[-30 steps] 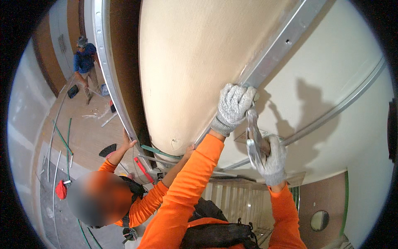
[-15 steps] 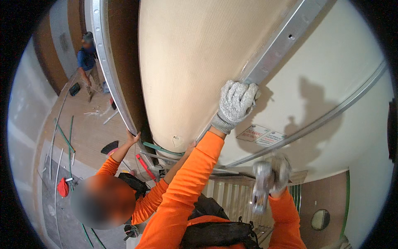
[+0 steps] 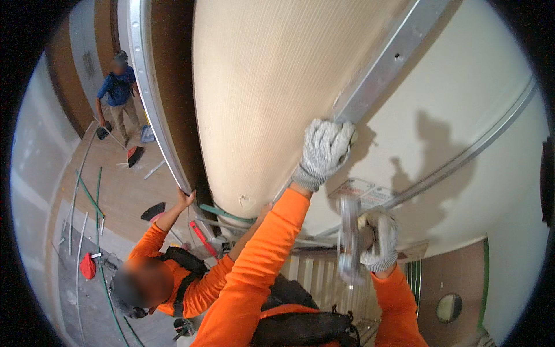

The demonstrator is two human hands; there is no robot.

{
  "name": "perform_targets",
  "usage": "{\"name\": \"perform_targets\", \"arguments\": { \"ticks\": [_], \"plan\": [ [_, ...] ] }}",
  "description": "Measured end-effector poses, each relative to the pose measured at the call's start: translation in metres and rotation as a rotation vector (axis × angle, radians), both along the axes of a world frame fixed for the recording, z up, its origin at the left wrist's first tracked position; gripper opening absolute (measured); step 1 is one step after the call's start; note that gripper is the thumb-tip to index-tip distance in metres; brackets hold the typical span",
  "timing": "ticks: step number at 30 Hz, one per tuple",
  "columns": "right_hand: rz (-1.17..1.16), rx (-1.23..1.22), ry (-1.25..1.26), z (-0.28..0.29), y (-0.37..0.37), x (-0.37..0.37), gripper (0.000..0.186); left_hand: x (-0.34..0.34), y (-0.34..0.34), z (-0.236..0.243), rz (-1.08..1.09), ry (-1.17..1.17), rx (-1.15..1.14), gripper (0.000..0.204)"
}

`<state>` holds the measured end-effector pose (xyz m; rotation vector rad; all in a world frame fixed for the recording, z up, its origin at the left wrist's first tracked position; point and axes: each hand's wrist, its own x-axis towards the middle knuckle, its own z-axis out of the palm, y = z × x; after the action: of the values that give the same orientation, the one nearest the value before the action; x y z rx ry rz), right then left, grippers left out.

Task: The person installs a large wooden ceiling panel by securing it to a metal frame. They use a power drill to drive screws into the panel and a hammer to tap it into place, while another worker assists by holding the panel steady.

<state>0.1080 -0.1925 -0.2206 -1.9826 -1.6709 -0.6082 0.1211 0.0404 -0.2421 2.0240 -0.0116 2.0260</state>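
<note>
The metal tool (image 3: pixel 348 240) in the right hand (image 3: pixel 378 240) is motion-blurred beyond telling.

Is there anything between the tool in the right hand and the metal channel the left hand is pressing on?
Nothing visible. The right hand holds a blurred metal tool below the metal channel, where the left hand rests. Only a bare stretch of pale board shows between them.

Pressing against the metal channel (image 3: pixel 384 63) at one o'clock with the gloved left hand (image 3: pixel 324 151), leaving no gap between glove and ceiling panel (image 3: pixel 260 87) there. Gripping a blurred metal tool (image 3: pixel 348 240) at five o'clock in the right hand (image 3: pixel 378 246), with open air all around it. Blocking the way at eight o'clock: a co-worker's raised hand (image 3: pixel 185 198) touching the curved track (image 3: pixel 153 104). Running across three o'clock: a second metal rail (image 3: pixel 462 156) on the pale ceiling.
</note>
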Motion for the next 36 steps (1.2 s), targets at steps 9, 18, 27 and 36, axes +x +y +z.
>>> {"name": "perform_targets", "arguments": {
  "ticks": [9, 18, 27, 36],
  "plan": [
    [0.049, 0.092, -0.092, -0.002, -0.009, -0.008, 0.051, -0.011, 0.001, 0.009, 0.0, 0.023, 0.02, 0.048],
    [0.093, -0.02, -0.044, 0.013, -0.011, -0.017, 0.046, -0.009, -0.001, 0.003, -0.005, -0.003, 0.023, 0.053],
    [0.038, -0.047, -0.042, 0.004, -0.022, 0.001, 0.047, -0.011, -0.005, 0.009, 0.038, -0.029, 0.029, 0.045],
    [-0.13, 0.158, -0.284, 0.003, -0.001, -0.002, 0.032, -0.012, -0.01, 0.011, 0.01, -0.034, 0.019, 0.041]
  ]
}}
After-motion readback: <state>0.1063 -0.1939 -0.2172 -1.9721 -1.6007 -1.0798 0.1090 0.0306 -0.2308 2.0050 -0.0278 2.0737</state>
